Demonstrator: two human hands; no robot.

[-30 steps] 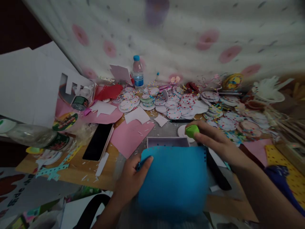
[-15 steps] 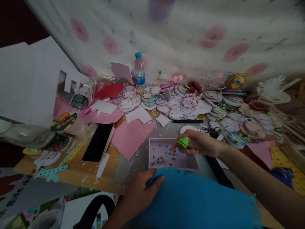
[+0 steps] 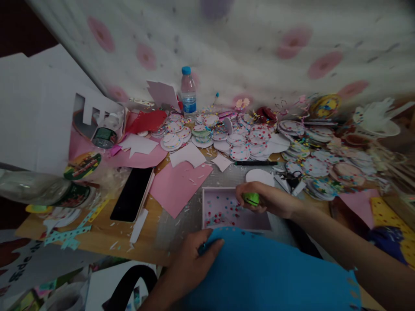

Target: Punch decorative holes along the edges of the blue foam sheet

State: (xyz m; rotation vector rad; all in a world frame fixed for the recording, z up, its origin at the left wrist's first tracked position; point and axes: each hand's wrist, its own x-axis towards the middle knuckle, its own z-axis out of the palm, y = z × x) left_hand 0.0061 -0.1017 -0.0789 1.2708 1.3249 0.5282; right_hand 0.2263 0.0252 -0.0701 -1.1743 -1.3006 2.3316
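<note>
My left hand (image 3: 197,255) pinches the left edge of a large blue sheet (image 3: 272,276) between thumb and fingers. Small notches run along the sheet's far edge and its right end. My right hand (image 3: 262,201) is closed around a small lime-green craft punch (image 3: 251,198), partly hidden by the fingers. It hovers over the right side of a shallow white box (image 3: 203,207). Scattered in that box are tiny red and blue paper dots (image 3: 217,217). The near wall of the box lies just beyond the sheet's far edge.
Behind the box lie piles of dotted paper discs (image 3: 240,151) and a black pen (image 3: 256,163). To the left are pink paper (image 3: 177,190), a phone (image 3: 132,194) and a lying bottle (image 3: 42,188). A water bottle (image 3: 188,95) stands at the back; scissors (image 3: 290,177) lie right.
My right hand has turned and closed further over the green punch, hiding more of it, and shifted slightly right. My left hand and the blue sheet have hardly moved.
</note>
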